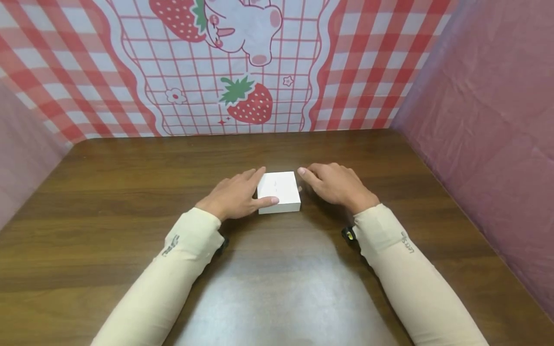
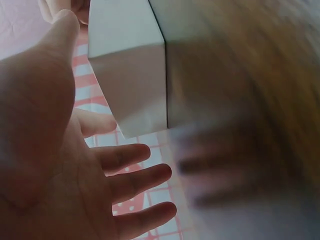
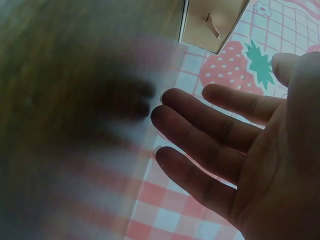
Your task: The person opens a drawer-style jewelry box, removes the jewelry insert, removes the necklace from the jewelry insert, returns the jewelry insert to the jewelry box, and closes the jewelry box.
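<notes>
So closest to the camera are two cream sleeves, the left sleeve coming up from the bottom left of the frame and the right sleeve from the bottom right, both with some dark lettering near the cuff. A dark wrist device pokes out under each cuff, left device and right device, the right one with a bit of yellow-green on it

The white box sits pretty much dead centre of the frame, flat on the brown wood-grain desk. Hands are apart from each other, one on each side of it. The left hand has its fingers stretched along the box's left side and its thumb reaching over the near left part of the top; can't tell if it's actually pressing. The right hand is just right of the box with a small gap, fingers loose and fairly straight, thumb pointing at it. On the right wrist cam you can see a little tab sticking out of the box's side, top of the frame, and the hand's fingers spread out below it

Behind it all, across the top, hangs a red and white checked cloth with strawberries on it, plus pink fabric at the right edge
</notes>
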`<control>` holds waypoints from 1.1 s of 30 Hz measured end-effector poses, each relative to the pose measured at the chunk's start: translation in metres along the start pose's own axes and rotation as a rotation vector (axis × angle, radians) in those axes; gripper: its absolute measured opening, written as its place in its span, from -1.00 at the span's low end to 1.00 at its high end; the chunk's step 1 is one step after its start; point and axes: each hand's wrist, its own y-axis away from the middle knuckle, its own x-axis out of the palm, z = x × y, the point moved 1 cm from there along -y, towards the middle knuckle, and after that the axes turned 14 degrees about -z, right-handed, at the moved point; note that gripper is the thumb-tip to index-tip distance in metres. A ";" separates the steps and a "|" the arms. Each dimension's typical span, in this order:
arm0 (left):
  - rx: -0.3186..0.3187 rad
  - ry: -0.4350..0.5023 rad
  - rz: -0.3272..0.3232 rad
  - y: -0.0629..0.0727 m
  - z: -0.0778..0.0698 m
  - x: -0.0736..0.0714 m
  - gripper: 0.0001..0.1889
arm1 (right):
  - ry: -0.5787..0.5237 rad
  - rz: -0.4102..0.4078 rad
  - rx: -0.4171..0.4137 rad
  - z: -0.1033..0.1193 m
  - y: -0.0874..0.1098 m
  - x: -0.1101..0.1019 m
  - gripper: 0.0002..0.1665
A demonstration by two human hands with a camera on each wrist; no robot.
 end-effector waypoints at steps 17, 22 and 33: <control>0.034 -0.048 -0.017 -0.007 -0.009 -0.002 0.07 | 0.010 0.004 -0.011 0.000 -0.001 0.001 -0.26; 0.034 -0.051 -0.008 -0.006 -0.011 0.001 0.08 | 0.018 -0.002 -0.016 -0.002 0.000 0.002 -0.26; 0.038 -0.042 -0.011 -0.006 -0.013 0.004 0.08 | 0.026 -0.011 -0.028 -0.001 -0.001 0.002 -0.29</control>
